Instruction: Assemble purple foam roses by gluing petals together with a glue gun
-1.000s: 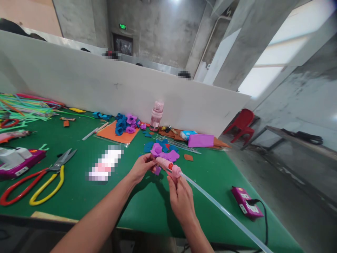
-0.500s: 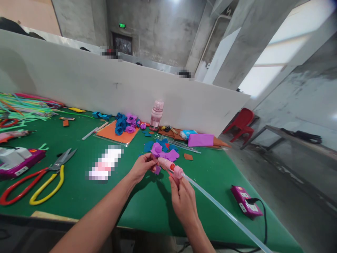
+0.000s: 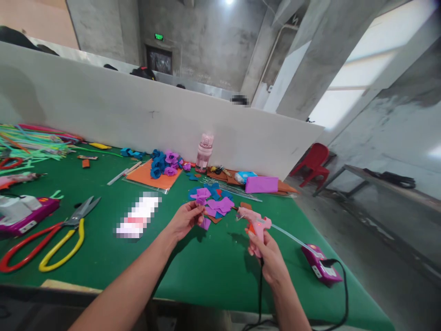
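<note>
My left hand [image 3: 187, 219] pinches a purple paper flower [image 3: 201, 195] over the green table. Its fingers are closed at the flower's base, and what lies under them is partly hidden. In my right hand [image 3: 264, 252] is a pink hot glue gun [image 3: 254, 219], gripped by its handle with the nozzle toward the left. A long clear glue stick [image 3: 292, 237] runs out of the gun's back. Purple paper petals [image 3: 220, 207] lie beyond my hands, with blue paper pieces [image 3: 216, 189] around them. Finished-looking blue and purple paper flowers [image 3: 159, 163] rest on an orange sheet [image 3: 149, 177].
Large scissors [image 3: 72, 220] lie open at the left beside a purple power strip [image 3: 31, 216]. Another power strip [image 3: 322, 264] sits at the right edge. A pink bottle [image 3: 204, 153] stands against the white partition [image 3: 120, 108]. Colourful pipe cleaners [image 3: 37, 140] are piled at the far left.
My right hand has drawn the glue gun away from the flower, right and slightly down. My left hand still holds the purple flower, which now shows more fully.
</note>
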Action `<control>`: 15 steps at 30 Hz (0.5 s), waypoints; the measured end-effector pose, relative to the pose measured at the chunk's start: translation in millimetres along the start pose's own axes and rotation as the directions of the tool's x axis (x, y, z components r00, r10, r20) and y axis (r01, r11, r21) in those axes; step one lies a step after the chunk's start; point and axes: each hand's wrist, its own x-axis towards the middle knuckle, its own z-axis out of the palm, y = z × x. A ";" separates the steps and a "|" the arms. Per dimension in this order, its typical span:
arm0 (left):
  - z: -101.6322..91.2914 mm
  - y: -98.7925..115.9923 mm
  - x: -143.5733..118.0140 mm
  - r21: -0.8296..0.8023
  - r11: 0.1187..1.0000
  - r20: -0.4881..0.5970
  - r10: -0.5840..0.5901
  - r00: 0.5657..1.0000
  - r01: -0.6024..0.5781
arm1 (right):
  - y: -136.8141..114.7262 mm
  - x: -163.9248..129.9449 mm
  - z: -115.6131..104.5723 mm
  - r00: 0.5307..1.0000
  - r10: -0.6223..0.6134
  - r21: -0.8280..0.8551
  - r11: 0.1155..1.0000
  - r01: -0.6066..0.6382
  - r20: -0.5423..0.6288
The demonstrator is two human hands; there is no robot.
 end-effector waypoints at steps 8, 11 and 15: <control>0.5 0.9 -1.7 -0.023 1.000 0.008 0.003 1.000 -0.003 | 37.0 46.3 -58.3 0.976 -0.141 -0.710 0.704 -0.018 -0.164; 0.5 1.0 -2.2 -0.015 1.000 0.004 0.012 1.000 -0.012 | 41.5 48.5 -64.8 0.966 -0.246 -0.906 0.423 0.032 -0.080; -0.5 0.1 -1.5 -0.020 1.000 0.003 0.018 1.000 -0.018 | 30.8 37.5 -59.3 0.957 -0.280 -0.973 0.232 -0.009 -0.075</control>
